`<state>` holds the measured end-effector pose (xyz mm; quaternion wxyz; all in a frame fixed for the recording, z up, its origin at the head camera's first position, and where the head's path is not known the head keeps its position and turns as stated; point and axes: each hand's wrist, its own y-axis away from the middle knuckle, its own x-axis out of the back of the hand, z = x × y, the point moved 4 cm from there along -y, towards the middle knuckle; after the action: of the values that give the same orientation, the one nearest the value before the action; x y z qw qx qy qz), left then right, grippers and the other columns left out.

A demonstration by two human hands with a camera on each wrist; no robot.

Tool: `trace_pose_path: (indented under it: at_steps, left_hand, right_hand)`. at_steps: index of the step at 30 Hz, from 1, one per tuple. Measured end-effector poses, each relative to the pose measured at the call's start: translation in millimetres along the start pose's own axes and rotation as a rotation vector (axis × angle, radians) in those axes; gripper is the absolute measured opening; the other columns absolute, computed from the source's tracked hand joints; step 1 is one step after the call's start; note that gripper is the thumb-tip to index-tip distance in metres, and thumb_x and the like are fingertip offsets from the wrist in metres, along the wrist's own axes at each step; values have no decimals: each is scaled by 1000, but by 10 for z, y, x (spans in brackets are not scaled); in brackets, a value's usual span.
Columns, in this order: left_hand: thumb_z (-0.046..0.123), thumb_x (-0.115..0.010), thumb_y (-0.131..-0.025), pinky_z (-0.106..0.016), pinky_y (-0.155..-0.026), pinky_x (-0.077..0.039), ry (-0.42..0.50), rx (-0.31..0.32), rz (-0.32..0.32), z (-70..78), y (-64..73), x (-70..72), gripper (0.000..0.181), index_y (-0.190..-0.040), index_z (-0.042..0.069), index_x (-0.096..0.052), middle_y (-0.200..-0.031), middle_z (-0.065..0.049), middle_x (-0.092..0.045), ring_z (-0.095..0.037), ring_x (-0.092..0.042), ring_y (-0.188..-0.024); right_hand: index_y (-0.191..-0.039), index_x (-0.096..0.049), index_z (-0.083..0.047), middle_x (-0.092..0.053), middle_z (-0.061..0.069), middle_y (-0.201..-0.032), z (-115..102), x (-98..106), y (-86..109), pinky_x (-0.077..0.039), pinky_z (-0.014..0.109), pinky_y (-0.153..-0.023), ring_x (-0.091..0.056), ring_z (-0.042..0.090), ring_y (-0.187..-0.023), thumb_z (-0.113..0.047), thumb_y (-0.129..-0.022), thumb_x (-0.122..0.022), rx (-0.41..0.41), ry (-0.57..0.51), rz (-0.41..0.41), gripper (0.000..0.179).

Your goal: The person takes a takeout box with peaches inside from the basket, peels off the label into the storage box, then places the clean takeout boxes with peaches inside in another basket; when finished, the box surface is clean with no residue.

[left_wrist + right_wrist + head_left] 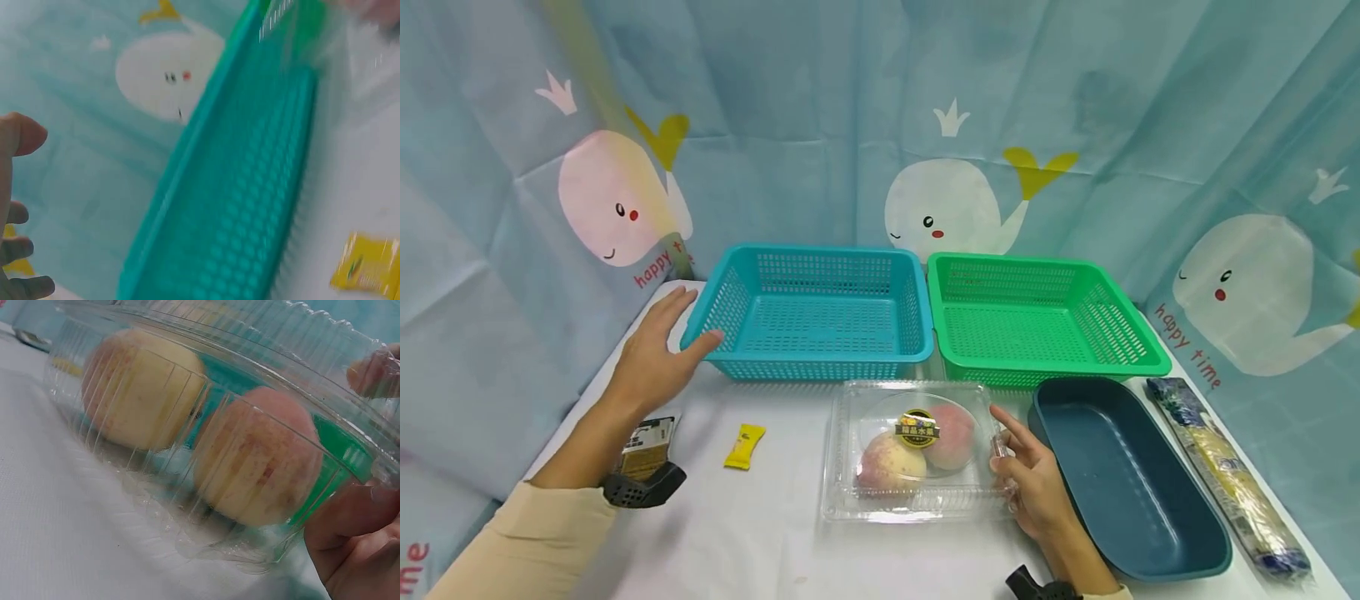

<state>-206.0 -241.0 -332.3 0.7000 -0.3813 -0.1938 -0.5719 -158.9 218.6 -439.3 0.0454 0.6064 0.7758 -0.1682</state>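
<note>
A clear plastic fruit box (917,496) with a round dark label holds two peaches (950,437), which also show through its ridged wall in the right wrist view. My right hand (1033,479) grips the box at its right edge, index finger along the lid, thumb (356,515) lower on the side. My left hand (658,354) is held beside the left end of the blue basket (827,369), fingers spread, nothing in it. Below that hand lie a yellow wrapped packet (745,446) and a brown-and-white packet (649,442), the latter partly hidden by the forearm.
The green basket (1052,367) stands next to the blue one, against the whale-print curtain (820,125). To the right of my right hand sits a dark blue tub (1131,467), then a long shiny packet (1228,479) along the table's right edge.
</note>
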Motion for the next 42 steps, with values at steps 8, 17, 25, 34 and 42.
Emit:
trace_pose_path:
  at_steps: [8, 17, 25, 34, 42]
  left_hand:
    - [22, -57, -98, -69, -94, -33, 319, -86, -6, 479, 275, -19, 65, -154, 18, -25, -155, -12, -22, -43, -29, -134]
    - [12, -58, -96, -65, -96, -35, 398, -159, -43, 685, 521, -273, 67, -154, 24, -27, -156, -9, -18, -41, -33, -132]
    - [10, -57, -95, -64, -94, -38, 460, -171, -81, 688, 621, -488, 65, -153, 23, -29, -154, -12, -21, -42, -34, -131]
    - [15, -60, -94, -60, -93, -42, 487, -155, -119, 707, 707, -783, 64, -152, 24, -32, -153, -10, -25, -39, -37, -130]
    - [24, -63, -92, -58, -93, -43, 456, -129, -155, 740, 769, -1004, 65, -151, 22, -35, -154, -13, -23, -37, -36, -131]
  right_hand:
    - [-145, -39, 1, -42, 17, -97, -10, 26, -9, -35, 12, -37, -44, 2, -52, 19, -81, -49, 6, 19, 9, 67]
    - [-144, -40, 0, -40, 24, -99, -21, 34, -10, -35, 14, -36, -45, 5, -53, 18, -80, -50, -8, 57, 24, 67]
    - [-144, -39, 0, -41, 23, -98, -8, 33, 8, -38, 14, -39, -47, 7, -58, 18, -80, -50, -22, 77, 39, 68]
    - [-145, -38, 1, -40, 23, -99, 2, 52, 21, -36, 16, -36, -48, 10, -59, 17, -80, -51, -33, 83, 57, 68]
    - [-146, -37, 0, -43, 21, -101, 17, 47, 3, -48, 21, -48, -55, 16, -77, 17, -81, -50, -37, 91, 24, 68]
